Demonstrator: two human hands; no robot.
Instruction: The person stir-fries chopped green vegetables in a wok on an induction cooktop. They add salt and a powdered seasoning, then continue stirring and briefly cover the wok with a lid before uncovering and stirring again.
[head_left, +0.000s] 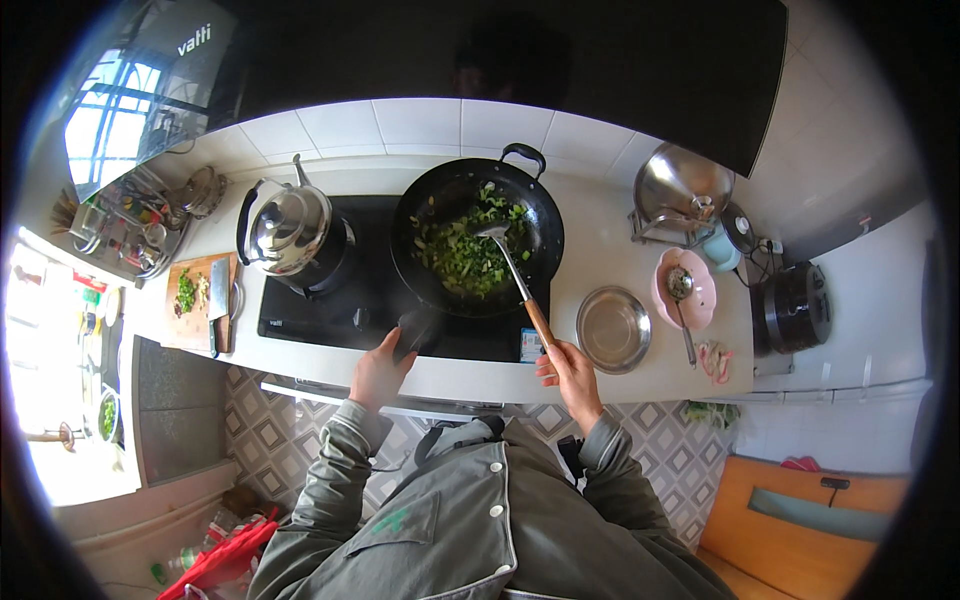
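A black wok (409, 262) with two handles stands on the right side of the black gas hob (296, 322). Chopped green vegetables (465, 262) lie in it. My right hand (574, 375) is closed around the wooden handle of a metal spatula (517, 277), whose blade rests among the vegetables. My left hand (381, 371) grips the wok's near black handle (418, 330), which is partly blurred. Left of the wok, a stainless steel kettle (291, 229) stands on the other burner.
Right of the hob are a round metal plate (613, 330), a pink bowl (697, 289) with a ladle (680, 285), and a wok lid (682, 184) in a rack. At left, a cutting board (187, 326) holds a cleaver (218, 292) and chopped ingredients. A range hood (420, 52) hangs above.
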